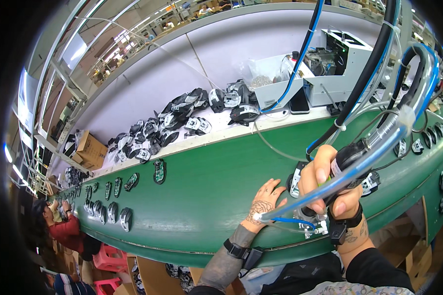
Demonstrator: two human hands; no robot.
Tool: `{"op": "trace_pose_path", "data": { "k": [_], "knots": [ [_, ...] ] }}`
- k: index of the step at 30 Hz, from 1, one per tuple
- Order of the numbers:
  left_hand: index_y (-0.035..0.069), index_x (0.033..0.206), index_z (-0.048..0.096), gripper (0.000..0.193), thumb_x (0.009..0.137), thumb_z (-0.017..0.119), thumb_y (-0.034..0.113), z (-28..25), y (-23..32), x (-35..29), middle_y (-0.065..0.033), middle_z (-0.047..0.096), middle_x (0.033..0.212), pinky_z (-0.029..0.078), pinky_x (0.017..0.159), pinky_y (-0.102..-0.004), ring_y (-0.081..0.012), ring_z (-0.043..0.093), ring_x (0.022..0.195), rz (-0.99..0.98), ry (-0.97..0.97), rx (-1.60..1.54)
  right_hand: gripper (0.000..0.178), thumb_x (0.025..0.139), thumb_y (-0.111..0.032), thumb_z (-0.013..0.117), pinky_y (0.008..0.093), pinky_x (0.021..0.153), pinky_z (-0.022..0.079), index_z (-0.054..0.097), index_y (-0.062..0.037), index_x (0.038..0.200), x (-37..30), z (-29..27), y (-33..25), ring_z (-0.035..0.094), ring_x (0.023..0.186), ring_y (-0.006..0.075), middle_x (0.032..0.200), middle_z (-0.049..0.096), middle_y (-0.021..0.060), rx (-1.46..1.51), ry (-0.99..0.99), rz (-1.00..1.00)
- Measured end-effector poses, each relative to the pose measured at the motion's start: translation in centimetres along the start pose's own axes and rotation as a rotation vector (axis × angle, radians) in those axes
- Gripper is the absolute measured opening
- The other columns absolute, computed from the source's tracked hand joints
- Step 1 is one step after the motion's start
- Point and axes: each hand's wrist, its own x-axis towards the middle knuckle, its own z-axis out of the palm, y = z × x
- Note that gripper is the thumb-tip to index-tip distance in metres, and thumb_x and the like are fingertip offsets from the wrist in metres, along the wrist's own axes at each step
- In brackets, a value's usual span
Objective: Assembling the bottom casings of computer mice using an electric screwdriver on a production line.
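My right hand (pixel 325 182) wraps round a black power screwdriver (pixel 350 160), whose clear and blue tubes run up to the right. The tool points down at a small metal fixture (pixel 310 227) near the belt's front edge; its tip is hidden behind my fingers. My left hand (pixel 267 202) rests on the green belt (pixel 206 187) with fingers stretched out and nothing in it. Just beyond its fingertips, a black and white mouse shell (pixel 295 181) lies on the belt, partly covered by my right hand. Another mouse shell (pixel 370 183) sits right of the screwdriver.
Mouse shells (pixel 170 120) pile up on the white ledge behind the belt, beside a white bin (pixel 278 93) and a screw-feeding machine (pixel 337 66). Circuit boards (pixel 159 172) and shells (pixel 126 219) stand on the belt's left. Thick hoses (pixel 364 78) hang at right. A co-worker (pixel 66 228) sits far left.
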Motion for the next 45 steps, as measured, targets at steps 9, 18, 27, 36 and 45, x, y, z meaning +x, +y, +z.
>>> {"op": "trace_pose_path", "data": {
  "k": [9,18,27,36,45],
  "knots": [
    [0.008,0.109,0.056,0.032,0.081,0.058,0.023,1.5,-1.3,0.4,-0.0157,0.046,0.126,0.034,0.1,-0.043,-0.0336,0.038,0.123,-0.011,-0.044,-0.026,0.048,0.063,-0.006,0.079,0.0269,0.046,0.04,0.047,-0.0026,0.098,0.3,0.5,-1.0,0.05,0.052,0.0189,0.064,0.054,0.0132,0.032,0.005,0.086],
    [0.009,0.111,0.054,0.034,0.081,0.058,0.025,0.3,0.0,0.3,-0.0142,0.043,0.129,0.033,0.101,-0.0416,-0.032,0.037,0.124,0.022,-0.081,-0.039,0.054,0.06,-0.01,0.078,0.0218,0.045,0.039,0.048,0.0015,0.104,-0.1,0.1,-0.1,0.057,0.057,0.0156,0.067,0.055,0.0092,0.002,0.026,0.001],
    [0.01,0.111,0.054,0.036,0.08,0.059,0.026,1.1,-0.7,0.0,-0.0136,0.043,0.129,0.034,0.101,-0.0422,-0.0317,0.037,0.124,0.036,-0.111,0.019,0.056,0.06,-0.01,0.079,0.0213,0.045,0.039,0.047,0.001,0.105,0.1,0.4,-0.1,0.056,0.058,0.0151,0.066,0.055,0.0097,-0.01,0.01,0.02],
    [0.004,0.113,0.051,0.04,0.079,0.061,0.022,-2.5,-3.3,4.4,-0.0142,0.058,0.105,0.047,0.082,-0.0342,-0.025,0.059,0.092,-0.052,-0.078,-0.244,0.055,0.062,-0.01,0.077,0.0213,0.045,0.04,0.046,-0.0001,0.106,0.1,-0.7,-0.5,0.054,0.058,0.0145,0.067,0.057,0.0117,0.005,-0.014,0.018],
    [0.001,0.115,0.049,0.045,0.076,0.059,0.019,-13.9,-23.6,10.6,-0.019,0.056,0.107,0.045,0.083,-0.0385,-0.0292,0.055,0.099,-0.852,0.632,0.114,0.049,0.062,-0.003,0.075,0.0271,0.046,0.042,0.045,-0.003,0.101,0.6,1.2,-0.3,0.055,0.055,0.0202,0.066,0.056,0.0145,0.068,-0.002,0.062]
  ]
}}
